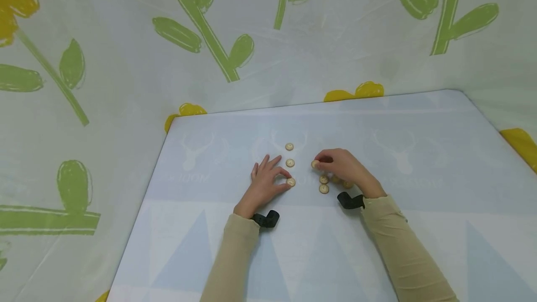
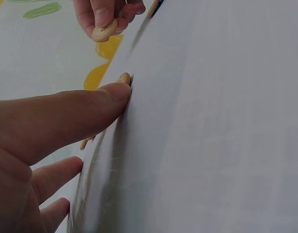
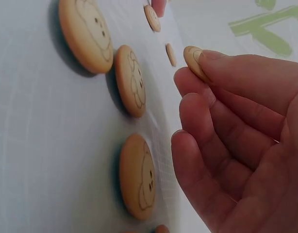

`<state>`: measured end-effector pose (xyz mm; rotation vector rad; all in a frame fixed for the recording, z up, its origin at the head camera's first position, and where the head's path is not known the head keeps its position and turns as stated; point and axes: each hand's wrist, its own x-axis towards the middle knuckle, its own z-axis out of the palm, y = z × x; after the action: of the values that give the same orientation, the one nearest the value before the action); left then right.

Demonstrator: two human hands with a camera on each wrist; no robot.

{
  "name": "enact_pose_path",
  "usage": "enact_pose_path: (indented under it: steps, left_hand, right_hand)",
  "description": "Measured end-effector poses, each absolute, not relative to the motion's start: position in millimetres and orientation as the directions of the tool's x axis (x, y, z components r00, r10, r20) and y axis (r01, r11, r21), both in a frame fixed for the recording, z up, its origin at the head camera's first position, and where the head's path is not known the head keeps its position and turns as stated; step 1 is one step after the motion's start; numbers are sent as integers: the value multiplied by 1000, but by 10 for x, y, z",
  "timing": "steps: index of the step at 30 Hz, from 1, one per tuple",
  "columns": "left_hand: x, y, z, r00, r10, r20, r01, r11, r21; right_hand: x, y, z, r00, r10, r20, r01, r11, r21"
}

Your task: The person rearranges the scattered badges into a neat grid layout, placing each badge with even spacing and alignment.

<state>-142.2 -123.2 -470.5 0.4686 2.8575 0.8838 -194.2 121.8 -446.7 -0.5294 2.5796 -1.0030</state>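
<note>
My left hand (image 1: 263, 185) rests low on the table and pinches a small round wooden disc (image 1: 291, 182) at its edge between thumb and index finger, the other fingers spread. In the left wrist view its thumb covers much of that disc (image 2: 124, 78). Held up between the right hand's (image 1: 345, 168) thumb and index finger is another wooden disc (image 3: 193, 60), marked with thin drawn lines. Two discs, a nearer one (image 1: 290, 163) and a farther one (image 1: 289, 147), lie in a line beyond the left hand's disc.
Several more discs lie beside and partly under the right hand, among them a front one (image 1: 324, 189) and one behind it (image 1: 323, 179). In the right wrist view they show drawn faces with dark dots (image 3: 138, 177). A pale patterned cloth covers the table (image 1: 319, 255); a leaf-print curtain (image 1: 314, 55) surrounds it.
</note>
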Motion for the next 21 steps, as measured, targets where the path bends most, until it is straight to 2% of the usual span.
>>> enact_pose_path:
  steps: [21]
  left_hand:
    - [-1424,-1254,-4722,-944,331,-15,259,764,592]
  right_hand:
    - [-1996,1360,-4553,-890,-410,-200,-151,678,-719]
